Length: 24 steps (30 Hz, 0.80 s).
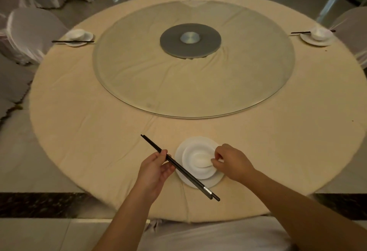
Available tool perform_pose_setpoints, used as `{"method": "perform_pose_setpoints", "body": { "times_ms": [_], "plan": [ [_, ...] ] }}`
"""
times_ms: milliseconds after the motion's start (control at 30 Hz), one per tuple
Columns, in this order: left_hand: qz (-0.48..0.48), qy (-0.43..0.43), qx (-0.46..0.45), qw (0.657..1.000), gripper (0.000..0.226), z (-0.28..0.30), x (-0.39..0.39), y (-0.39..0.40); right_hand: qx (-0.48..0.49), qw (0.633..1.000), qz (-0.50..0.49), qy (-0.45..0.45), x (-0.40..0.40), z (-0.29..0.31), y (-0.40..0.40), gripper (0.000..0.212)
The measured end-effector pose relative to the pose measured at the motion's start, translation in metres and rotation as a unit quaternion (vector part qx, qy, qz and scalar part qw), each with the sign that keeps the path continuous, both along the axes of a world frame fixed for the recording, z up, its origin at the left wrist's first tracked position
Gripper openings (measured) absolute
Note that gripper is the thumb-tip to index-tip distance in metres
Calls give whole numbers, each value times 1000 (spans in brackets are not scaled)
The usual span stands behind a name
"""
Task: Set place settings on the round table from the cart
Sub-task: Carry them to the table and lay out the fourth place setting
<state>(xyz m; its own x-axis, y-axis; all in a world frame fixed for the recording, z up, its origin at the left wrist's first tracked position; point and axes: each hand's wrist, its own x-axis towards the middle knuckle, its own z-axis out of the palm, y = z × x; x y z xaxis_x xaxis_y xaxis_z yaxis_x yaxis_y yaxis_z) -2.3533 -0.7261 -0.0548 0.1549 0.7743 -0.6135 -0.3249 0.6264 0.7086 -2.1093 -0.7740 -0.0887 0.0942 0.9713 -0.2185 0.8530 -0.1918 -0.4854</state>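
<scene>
Pinched in left hand: chopsticks, beside bowl.

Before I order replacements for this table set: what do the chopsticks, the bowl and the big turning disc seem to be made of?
Chopsticks: matte black, probably plastic or lacquered wood, with a silvery, metal-looking band near the butt end; the look leaves it open.
Bowl: glossy plain white, likely glazed ceramic or porcelain, though melamine can't be ruled out.
Turning disc: clear glass, since the tablecloth's folds show through it and its rim catches light.
</scene>
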Motion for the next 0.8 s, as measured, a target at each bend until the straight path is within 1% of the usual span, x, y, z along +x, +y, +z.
{"method": "perform_pose_setpoints", "body": {
  "times_ms": [100,167,200,267,300,333,367,400,433,467,533,600,700,800],
  "plan": [
    [-31,-4,4,1000,14,2,10,-2,9,998,-42,47,4,-3,-4,13],
    [-54,-4,9,998,14,4,19,-3,10,994,-71,84,6,2,-7,19],
    [-64,-3,10,998,15,5,24,-4,17,992,-83,91,7,6,-10,23],
    [-79,-3,12,997,15,6,32,-6,56,988,-119,79,9,17,-16,26],
    [-86,-4,13,996,15,7,37,-7,71,982,-152,85,8,25,-21,22],
    [-93,-6,14,996,15,8,41,-7,66,971,-192,123,8,35,-26,17],
    [-99,-8,16,995,16,9,46,-8,40,953,-229,193,8,45,-31,17],
    [-106,-10,19,994,16,11,51,-9,-2,932,-247,267,8,55,-37,24],
    [-113,-11,24,993,17,13,57,-10,-53,918,-238,314,7,64,-45,32],
    [-120,-13,29,992,17,15,63,-11,-103,914,-211,332,6,71,-52,38],
    [-134,-16,45,990,18,21,77,-11,-166,911,-155,345,4,79,-66,41],
    [-152,-3,69,986,18,27,92,-11,-183,899,-141,372,4,82,-72,38],
    [-162,39,110,980,16,35,113,-7,-188,875,-179,408,10,86,-76,34],
    [-151,58,175,971,13,41,129,-4,-177,823,-264,470,15,83,-80,26]
  ]
}}
